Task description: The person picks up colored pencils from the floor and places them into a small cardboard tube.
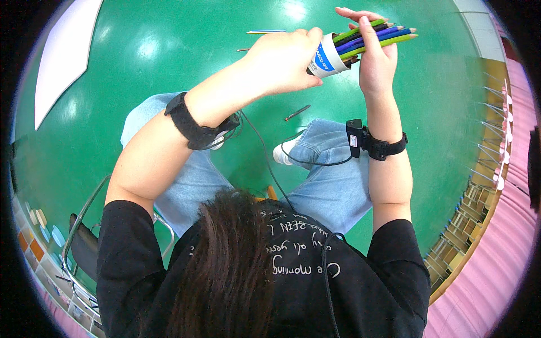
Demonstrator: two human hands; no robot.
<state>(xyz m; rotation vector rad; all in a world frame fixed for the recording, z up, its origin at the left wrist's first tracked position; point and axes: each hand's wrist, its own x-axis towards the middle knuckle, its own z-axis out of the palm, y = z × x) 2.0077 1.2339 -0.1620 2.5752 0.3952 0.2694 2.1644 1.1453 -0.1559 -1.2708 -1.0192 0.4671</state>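
Observation:
My left hand [287, 59] is wrapped round a white and blue cylindrical pencil tube [327, 56], tilted with its open end to the right. A bunch of coloured pencils [375, 40], green, purple, blue and black, sticks out of that end with sharpened tips outward. The thumb of my right hand [377, 56] lies across the pencils, and its other fingers are partly hidden behind them. Left of the tube, a few loose pencils [265, 32] lie on the green floor, partly covered by my left hand.
A dark pen or pencil [297, 112] lies on the green floor [451, 101] near my shoe. Cables [262, 141] run from black wrist straps past my knees. A white sheet or board [65, 59] is at far left, a chair [84, 248] at near left, wooden racks [462, 225] at right.

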